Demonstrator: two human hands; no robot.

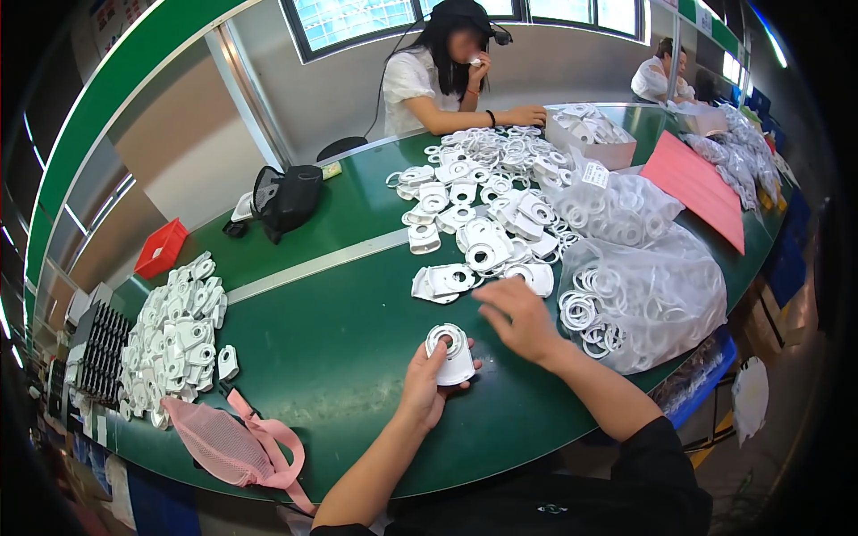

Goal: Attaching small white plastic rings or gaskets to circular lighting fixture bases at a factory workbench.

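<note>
My left hand [420, 389] grips a white plastic part [458, 364] with a round opening and a rounded collar, thumb on its face and fingers beneath. To its right, my right hand [525, 323] is stretched toward the near edge of a heap of similar white parts [458, 217]; its fingers are apart and nothing shows in them. Whether its fingertips touch the white piece [537, 275] just beyond cannot be made out. Beside that hand lies a clear plastic bag [675, 299], its mouth spilling loose white rings [581, 313].
Another heap of white parts [183, 330] lies at the left, by a pink mesh bag [219, 442] and a red tray [162, 248]. A black bag [290, 196] rests farther back. Across the green table [331, 335] a person [438, 80] sits near a box of parts [608, 154].
</note>
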